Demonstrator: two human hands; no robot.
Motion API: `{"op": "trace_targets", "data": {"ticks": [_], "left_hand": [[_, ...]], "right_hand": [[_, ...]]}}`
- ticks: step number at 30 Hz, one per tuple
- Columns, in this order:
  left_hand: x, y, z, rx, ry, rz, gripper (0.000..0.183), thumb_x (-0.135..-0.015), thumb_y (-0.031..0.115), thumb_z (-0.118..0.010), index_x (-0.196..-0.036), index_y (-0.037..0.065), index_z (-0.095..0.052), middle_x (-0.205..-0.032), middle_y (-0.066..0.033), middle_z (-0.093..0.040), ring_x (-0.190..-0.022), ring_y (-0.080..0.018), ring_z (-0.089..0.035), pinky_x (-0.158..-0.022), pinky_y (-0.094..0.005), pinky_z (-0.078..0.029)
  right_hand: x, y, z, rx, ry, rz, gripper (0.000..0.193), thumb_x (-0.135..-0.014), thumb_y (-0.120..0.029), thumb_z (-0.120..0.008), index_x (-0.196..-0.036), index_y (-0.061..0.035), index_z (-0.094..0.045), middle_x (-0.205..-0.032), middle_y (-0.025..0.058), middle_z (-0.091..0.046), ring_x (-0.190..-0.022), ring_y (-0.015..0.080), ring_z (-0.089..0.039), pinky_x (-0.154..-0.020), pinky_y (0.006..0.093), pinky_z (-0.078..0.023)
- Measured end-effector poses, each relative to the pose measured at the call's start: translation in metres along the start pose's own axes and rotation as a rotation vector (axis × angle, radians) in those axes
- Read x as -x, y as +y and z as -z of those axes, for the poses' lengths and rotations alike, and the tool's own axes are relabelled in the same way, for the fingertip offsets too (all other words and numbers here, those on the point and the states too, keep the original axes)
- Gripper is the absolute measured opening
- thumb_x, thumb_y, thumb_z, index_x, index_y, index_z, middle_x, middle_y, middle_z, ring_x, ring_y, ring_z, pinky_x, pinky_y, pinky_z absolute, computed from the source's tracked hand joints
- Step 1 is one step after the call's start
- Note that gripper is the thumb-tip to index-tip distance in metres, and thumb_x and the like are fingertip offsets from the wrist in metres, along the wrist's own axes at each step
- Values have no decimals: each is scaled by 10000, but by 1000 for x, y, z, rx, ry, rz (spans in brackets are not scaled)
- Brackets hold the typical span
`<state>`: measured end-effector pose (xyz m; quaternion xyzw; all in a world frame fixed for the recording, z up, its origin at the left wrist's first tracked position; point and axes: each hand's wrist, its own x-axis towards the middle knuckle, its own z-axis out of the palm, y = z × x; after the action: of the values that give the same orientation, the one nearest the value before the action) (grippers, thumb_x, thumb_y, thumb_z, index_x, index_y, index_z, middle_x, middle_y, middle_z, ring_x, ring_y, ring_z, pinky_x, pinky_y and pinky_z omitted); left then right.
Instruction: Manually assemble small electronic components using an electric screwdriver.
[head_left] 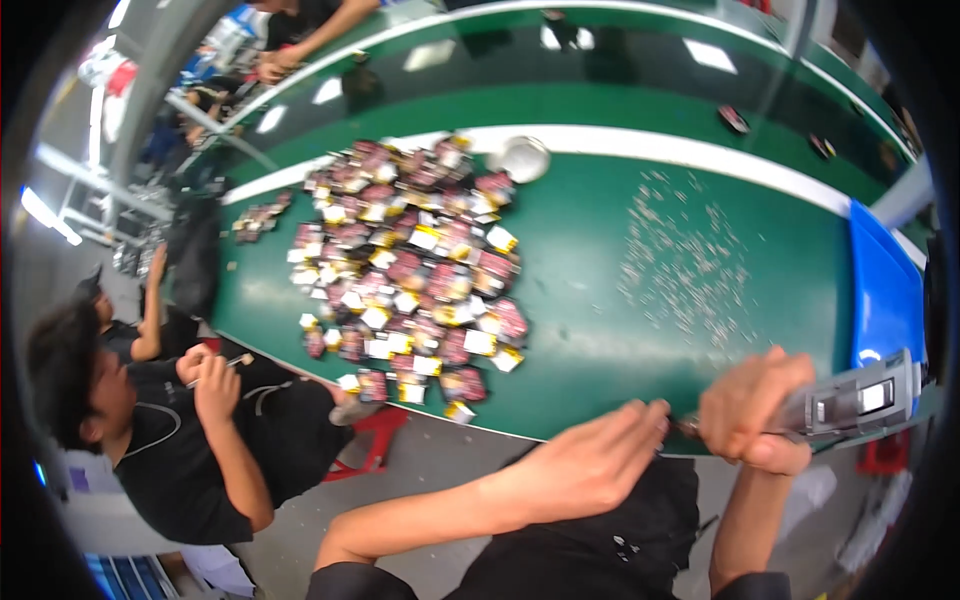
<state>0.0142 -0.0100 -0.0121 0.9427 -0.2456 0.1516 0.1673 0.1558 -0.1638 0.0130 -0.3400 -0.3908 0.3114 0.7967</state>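
Observation:
My right hand is wrapped round a grey power screwdriver, whose body sticks out to the right over the table's near edge. The tool's dark tip points left, toward my other hand. My left hand has its fingers pressed together close to that tip; whatever they pinch is hidden. Beyond both hands, many small silvery pieces, probably screws, lie scattered on the green table. A large heap of small dark-and-pink parts with white and yellow patches covers the left part, blurred.
A round metal dish stands by the white rail at the back. At the right end is a blue bin. Past the rail runs a dark belt with a few parts. A co-worker in black sits at the left.

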Motion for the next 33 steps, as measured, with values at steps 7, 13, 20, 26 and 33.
{"op": "trace_targets", "data": {"ticks": [7, 13, 20, 26, 33], "left_hand": [[31, -71, 79, -342, 299, 298, 428, -721, -70, -606, -1143, -62, -531, -1057, -185, -609, -887, -327, -582, -801, -426, -489], [55, -131, 110, -713, 230, 676, 303, -855, 44, -597, -1147, -35, -589, -1242, -170, -570, -1112, -361, -506, -957, -456, -407], [-17, -73, 50, -172, 252, 412, 304, -713, -44, -695, -1004, -2, -619, -1050, -134, -598, -962, -335, -577, -820, -410, -479], [-31, -75, 18, -137, 146, 318, 222, -711, -58, -679, -921, -18, -620, -923, -115, -587, -825, -281, -586, -665, -375, -497], [-35, -76, 14, -284, 42, 217, 173, -714, -72, -649, -867, -49, -571, -866, -129, -560, -783, -274, -573, -645, -371, -495]], "right_hand": [[46, -12, 3, -208, 276, 174, 102, -853, -76, -537, -869, -11, -460, -439, 18, -371, -353, 122, -378, -395, 295, -398], [59, 6, -1, -292, 455, 129, 82, -852, -120, -501, -872, -42, -483, -449, 4, -347, -358, 122, -345, -406, 297, -382], [65, 16, 3, -390, 611, 102, 103, -852, -145, -492, -892, -55, -524, -470, -1, -343, -387, 119, -345, -435, 296, -351], [70, 13, 4, -434, 595, 127, 112, -861, -143, -483, -908, -54, -531, -475, 0, -348, -394, 121, -349, -456, 302, -357], [74, 12, 6, -484, 578, 137, 118, -865, -145, -472, -921, -56, -528, -480, 1, -356, -397, 123, -353, -471, 303, -367]]}}
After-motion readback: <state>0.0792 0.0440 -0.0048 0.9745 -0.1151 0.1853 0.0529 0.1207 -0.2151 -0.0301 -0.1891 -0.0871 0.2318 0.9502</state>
